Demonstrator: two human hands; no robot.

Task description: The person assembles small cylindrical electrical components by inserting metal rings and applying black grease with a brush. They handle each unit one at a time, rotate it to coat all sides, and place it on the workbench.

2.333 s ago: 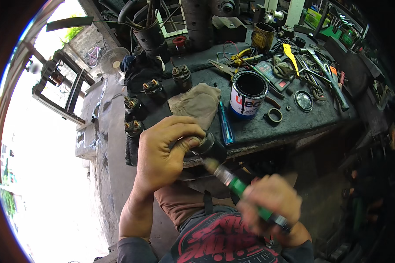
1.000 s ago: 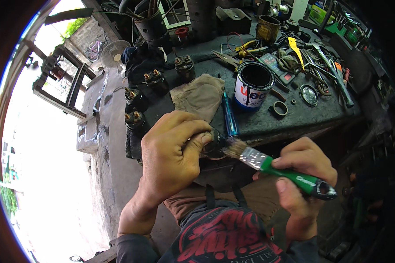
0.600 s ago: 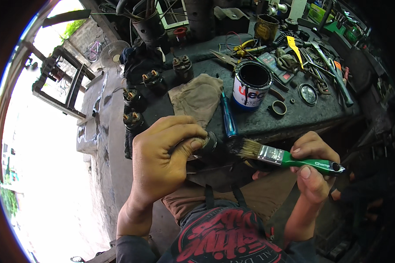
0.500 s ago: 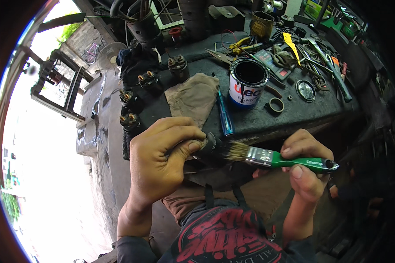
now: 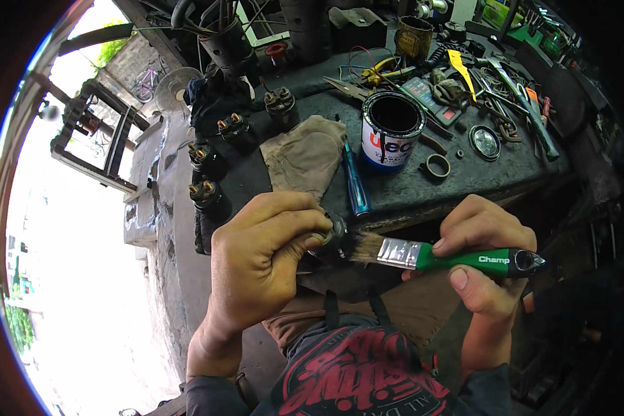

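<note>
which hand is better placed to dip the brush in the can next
The right hand, likely: it holds the brush by its green handle, while the left hand grips the dark part.

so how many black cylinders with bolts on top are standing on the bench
4: the nearest one at left, a second just behind it, a third farther back and right, a fourth near the cloth's far edge. Others could be hidden.

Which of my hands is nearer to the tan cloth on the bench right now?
Your left. The left hand is just on the near side of the tan cloth; the right hand, holding the green-handled paintbrush, is farther off to the right.
</note>
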